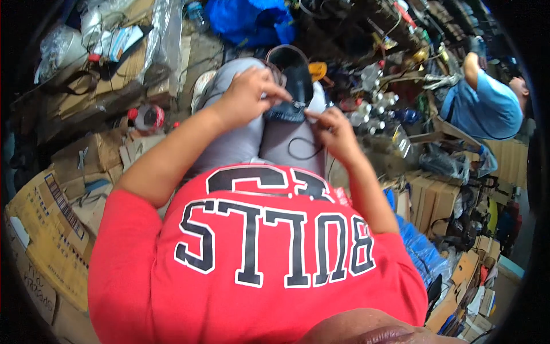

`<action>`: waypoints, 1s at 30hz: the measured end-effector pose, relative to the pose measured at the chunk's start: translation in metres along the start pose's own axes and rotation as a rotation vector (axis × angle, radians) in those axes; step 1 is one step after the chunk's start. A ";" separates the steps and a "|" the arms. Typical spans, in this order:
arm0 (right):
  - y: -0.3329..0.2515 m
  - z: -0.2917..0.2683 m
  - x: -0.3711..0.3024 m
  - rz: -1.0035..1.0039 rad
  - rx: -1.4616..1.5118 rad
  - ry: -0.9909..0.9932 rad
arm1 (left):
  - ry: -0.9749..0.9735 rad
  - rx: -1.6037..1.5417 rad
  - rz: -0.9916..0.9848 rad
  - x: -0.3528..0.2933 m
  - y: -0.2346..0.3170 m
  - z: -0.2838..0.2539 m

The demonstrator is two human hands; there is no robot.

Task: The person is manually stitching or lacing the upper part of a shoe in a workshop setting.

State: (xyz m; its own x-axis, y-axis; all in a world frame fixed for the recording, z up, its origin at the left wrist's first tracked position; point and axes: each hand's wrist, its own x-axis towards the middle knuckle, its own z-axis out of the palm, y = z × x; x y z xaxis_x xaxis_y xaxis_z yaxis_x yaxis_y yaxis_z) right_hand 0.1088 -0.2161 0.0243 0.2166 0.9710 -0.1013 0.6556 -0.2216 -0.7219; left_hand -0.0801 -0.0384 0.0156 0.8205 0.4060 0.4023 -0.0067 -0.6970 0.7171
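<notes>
Black footwear [297, 86] is resting on our grey trousers [235, 140]; our left hand [249, 96] and right hand [336, 133] are curling narrowly at it, any grip unclear.

l forearm [180, 149] bare, slants up & inward fr lower l, elbow out fr torso [275, 252]. l wrist [220, 116] abt straight. l hand [247, 96] over legs [232, 137], back of hand up, index reaching twd r, other fingers curled; grip hard to tell. r forearm [365, 183] bare, steeper, leans up & to l. r hand [334, 131] bit closer to torso, fingers bent, tips pointing up-l; pinch unclear, too small. fingertips of both close tog, palms well apart.
</notes>
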 end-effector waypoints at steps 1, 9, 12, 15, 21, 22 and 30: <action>0.000 -0.006 0.006 0.034 0.107 -0.020 | -0.009 0.029 0.008 0.005 -0.005 0.000; 0.018 -0.020 0.027 0.093 0.235 -0.190 | -0.169 0.174 -0.099 0.006 -0.013 0.013; 0.012 -0.022 0.030 0.129 0.291 -0.217 | -0.213 0.212 -0.113 0.006 -0.010 0.012; 0.016 -0.022 0.033 0.148 0.277 -0.245 | -0.206 0.239 -0.109 0.005 -0.010 0.013; 0.018 -0.021 0.034 0.163 0.289 -0.233 | -0.202 0.232 -0.095 0.005 -0.013 0.015; 0.019 -0.021 0.034 0.150 0.290 -0.237 | -0.203 0.232 -0.095 0.005 -0.013 0.015; 0.034 -0.018 0.039 0.119 0.403 -0.258 | -0.270 0.147 -0.053 0.019 -0.015 0.024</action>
State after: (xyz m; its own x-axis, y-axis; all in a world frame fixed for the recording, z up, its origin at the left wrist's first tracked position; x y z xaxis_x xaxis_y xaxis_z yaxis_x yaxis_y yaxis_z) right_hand 0.1525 -0.1875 0.0087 0.0530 0.9430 -0.3286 0.2940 -0.3292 -0.8973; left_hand -0.0509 -0.0348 -0.0011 0.9397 0.2864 0.1868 0.1067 -0.7648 0.6354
